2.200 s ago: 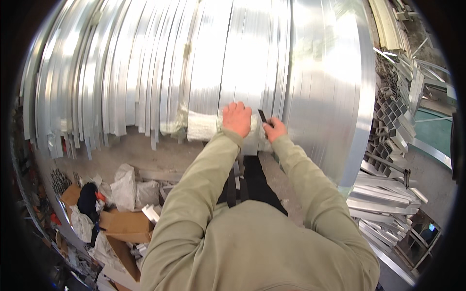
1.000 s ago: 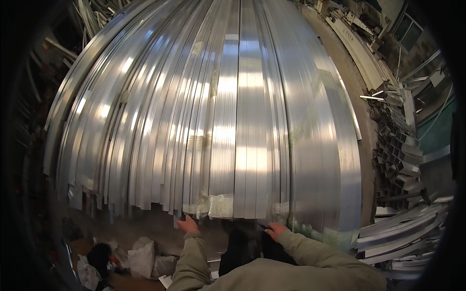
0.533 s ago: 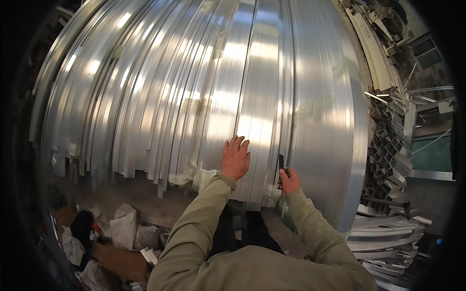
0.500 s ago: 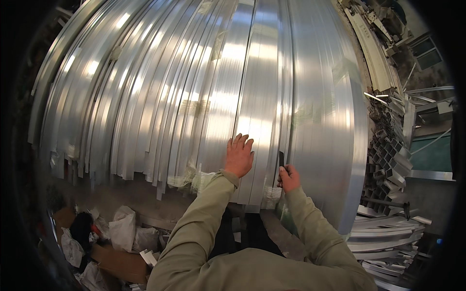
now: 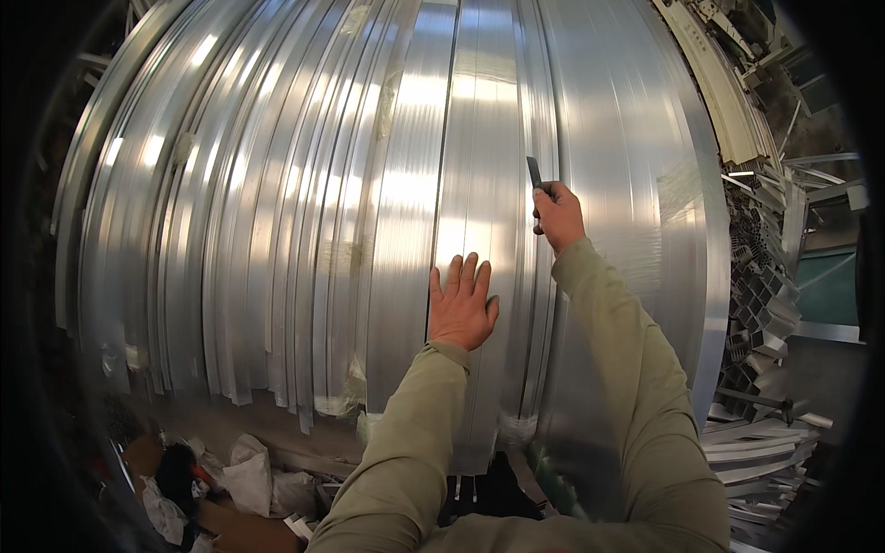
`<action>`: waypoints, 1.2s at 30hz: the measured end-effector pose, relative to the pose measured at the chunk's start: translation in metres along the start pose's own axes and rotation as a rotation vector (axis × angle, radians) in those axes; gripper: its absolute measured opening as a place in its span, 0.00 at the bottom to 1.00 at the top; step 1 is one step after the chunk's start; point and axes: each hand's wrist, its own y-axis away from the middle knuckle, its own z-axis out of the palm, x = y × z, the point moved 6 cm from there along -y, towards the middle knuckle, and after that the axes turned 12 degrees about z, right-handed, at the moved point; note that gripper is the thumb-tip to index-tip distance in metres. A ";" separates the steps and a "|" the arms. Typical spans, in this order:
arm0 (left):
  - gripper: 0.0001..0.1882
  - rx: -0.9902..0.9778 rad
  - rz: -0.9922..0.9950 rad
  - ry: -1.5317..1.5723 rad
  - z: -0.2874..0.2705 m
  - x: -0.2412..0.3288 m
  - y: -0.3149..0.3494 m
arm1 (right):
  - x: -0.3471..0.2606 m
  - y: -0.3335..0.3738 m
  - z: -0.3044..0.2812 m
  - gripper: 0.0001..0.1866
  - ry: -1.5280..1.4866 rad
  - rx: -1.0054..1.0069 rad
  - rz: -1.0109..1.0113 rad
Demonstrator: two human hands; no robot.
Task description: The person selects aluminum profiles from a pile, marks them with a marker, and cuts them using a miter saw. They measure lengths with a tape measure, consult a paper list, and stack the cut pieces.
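Note:
Long silvery metal profiles lie side by side in a wide stack before me, some bundled with clear plastic wrap. My left hand rests flat on the profiles near the middle, fingers spread and pointing away from me. Farther forward and to the right, my right hand is closed around a thin dark blade-like tool, whose flat end sticks out forward over the profiles. Its grip is mostly hidden by my fingers.
Cut hollow profile ends are piled along the right side, with curved metal strips at the lower right. Whitish bags and brown cardboard lie on the floor at the lower left.
My right hand has reached forward with the blade-like tool, away from my body. My view has shifted forward; my left hand still lies on the profiles with its fingers more spread.

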 end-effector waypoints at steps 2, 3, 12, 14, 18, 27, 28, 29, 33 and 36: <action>0.35 0.013 -0.009 0.014 0.000 -0.006 -0.003 | -0.033 -0.062 0.014 0.18 0.135 0.009 -0.062; 0.35 -0.009 -0.015 0.019 0.001 -0.010 -0.008 | -0.045 -0.099 0.019 0.19 0.213 0.008 -0.118; 0.34 -0.098 -0.054 0.040 0.003 -0.019 -0.028 | -0.164 -0.291 0.077 0.24 0.427 0.119 -0.329; 0.34 -0.089 -0.047 0.038 0.001 -0.023 -0.033 | -0.176 -0.315 0.088 0.22 0.465 0.160 -0.412; 0.34 -0.096 -0.054 0.028 0.003 -0.026 -0.033 | -0.204 -0.329 0.108 0.21 0.581 0.181 -0.432; 0.32 -0.034 -0.043 0.022 -0.002 -0.029 -0.036 | -0.212 -0.373 0.125 0.22 0.664 0.133 -0.356; 0.32 -0.052 -0.051 0.026 0.000 -0.030 -0.034 | -0.214 -0.370 0.128 0.22 0.652 0.143 -0.385; 0.33 -0.070 -0.058 0.030 0.001 -0.030 -0.033 | -0.215 -0.366 0.129 0.21 0.641 0.154 -0.413; 0.33 -0.116 -0.069 0.054 0.002 -0.033 -0.032 | -0.222 -0.355 0.133 0.17 0.657 0.137 -0.357; 0.32 -0.060 -0.042 0.049 0.001 -0.032 -0.033 | -0.228 -0.352 0.134 0.17 0.776 0.223 -0.442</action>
